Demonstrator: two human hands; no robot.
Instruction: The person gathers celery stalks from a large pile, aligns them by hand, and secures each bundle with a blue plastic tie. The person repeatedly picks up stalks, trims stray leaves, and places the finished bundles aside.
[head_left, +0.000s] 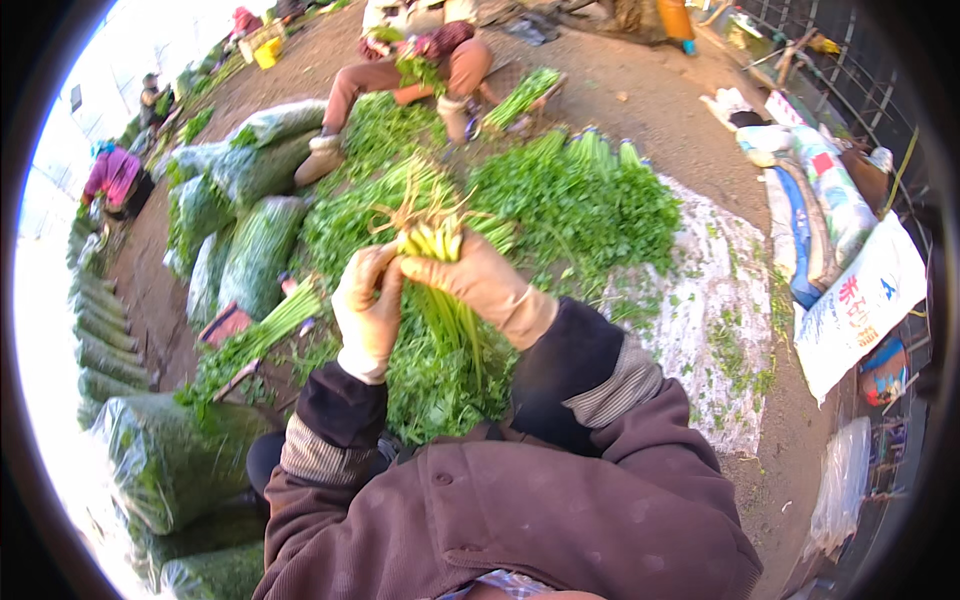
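Note:
A bunch of celery (430, 244) is held upright in front of my chest, its pale root ends with stringy tan roots on top and its leaves hanging down. My right hand (487, 281), in a pale glove, grips the bunch just under the roots. My left hand (369, 304), gloved as well, is raised beside the root end with thumb and fingertips brought together. Whether a root or stalk is pinched there cannot be made out. Below the hands lies a heap of leafy celery (450, 397).
Tied celery bunches (577, 180) lie ahead on a white sheet (690, 330). More celery (262, 330) rests on a low stand at left. Stuffed plastic bags (259, 247) are stacked to the left. A co-worker (442, 64) bends over celery opposite. Sacks (862, 300) line the right side.

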